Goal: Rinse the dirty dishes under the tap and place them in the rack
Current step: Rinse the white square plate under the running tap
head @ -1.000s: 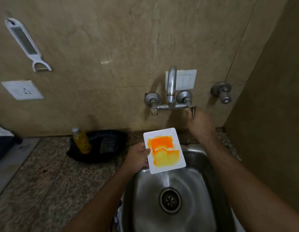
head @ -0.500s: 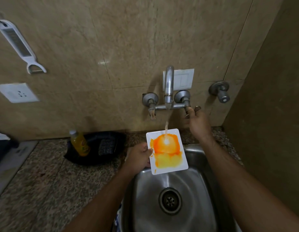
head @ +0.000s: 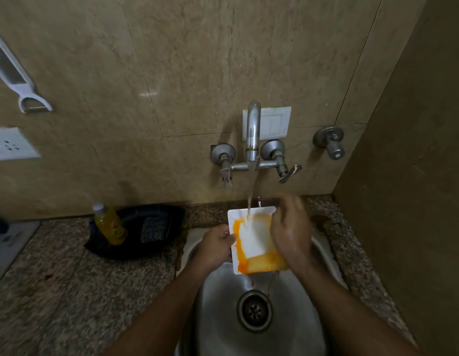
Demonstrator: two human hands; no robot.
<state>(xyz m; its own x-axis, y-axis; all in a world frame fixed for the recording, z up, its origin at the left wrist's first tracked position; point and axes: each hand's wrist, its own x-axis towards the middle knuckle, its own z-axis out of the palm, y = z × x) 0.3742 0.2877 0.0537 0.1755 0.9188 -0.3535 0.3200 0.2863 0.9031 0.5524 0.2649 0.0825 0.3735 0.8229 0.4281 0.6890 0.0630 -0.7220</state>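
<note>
Over the sink [head: 323,247], my left hand [head: 214,249] pinches the plate's [head: 251,240] nine o'clock edge under the tap [head: 252,134] while my right hand [head: 290,229], fingers loosely spread, rubs its three o'clock side; tilting it should drain the orange residue.

Right hand [head: 290,235] left tap lever, now on plate [head: 251,240].

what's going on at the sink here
A person is rinsing a white square plate smeared with orange sauce under the running steel wall tap. The left hand grips the plate's left edge, and the right hand lies on its right side. The centre is already clean; orange runoff drips into the steel sink.
</note>
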